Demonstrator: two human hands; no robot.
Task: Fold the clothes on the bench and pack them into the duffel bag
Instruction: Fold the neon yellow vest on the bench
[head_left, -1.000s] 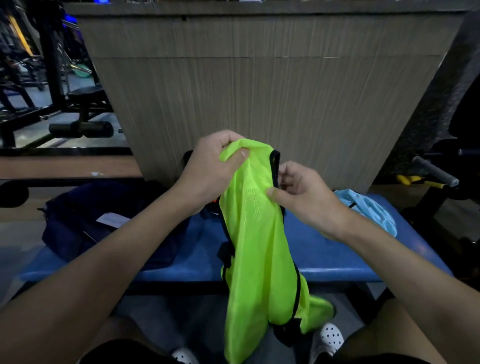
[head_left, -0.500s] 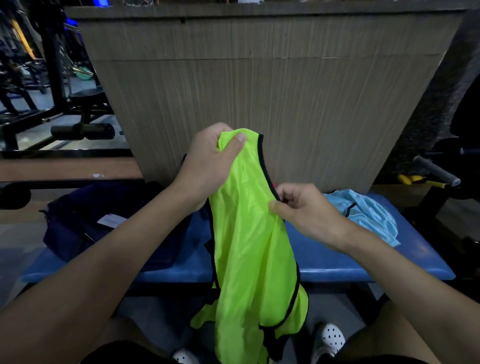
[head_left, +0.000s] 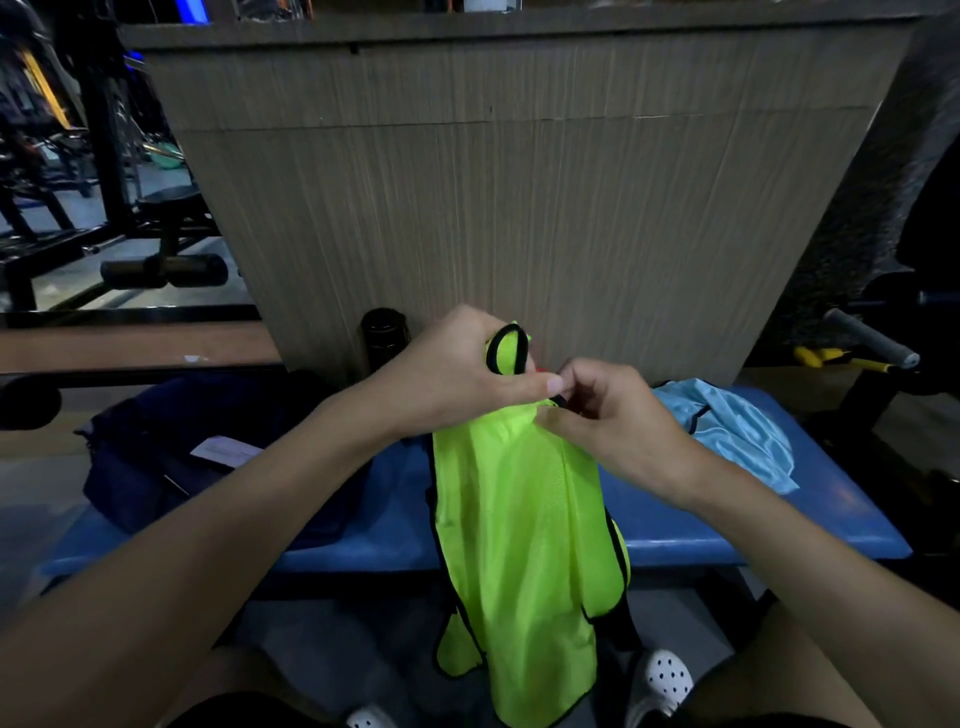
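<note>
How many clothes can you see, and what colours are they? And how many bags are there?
1 neon yellow vest, held up by the left hand and the right hand
1 light blue garment, lying on the blue bench
1 navy duffel bag, on the bench too
Total: 3 things, 2 clothes and 1 bag

duffel bag (head_left: 135, 467) partly behind forearm (head_left: 234, 519), vest (head_left: 519, 519) hem cropped

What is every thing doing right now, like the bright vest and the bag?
Neon vest: held up by its top, hanging unfolded.
Left hand: grips the vest's top.
Right hand: pinches the vest's top edge.
Light blue top: crumpled on the bench.
Duffel bag: lies slumped on the bench.
</note>
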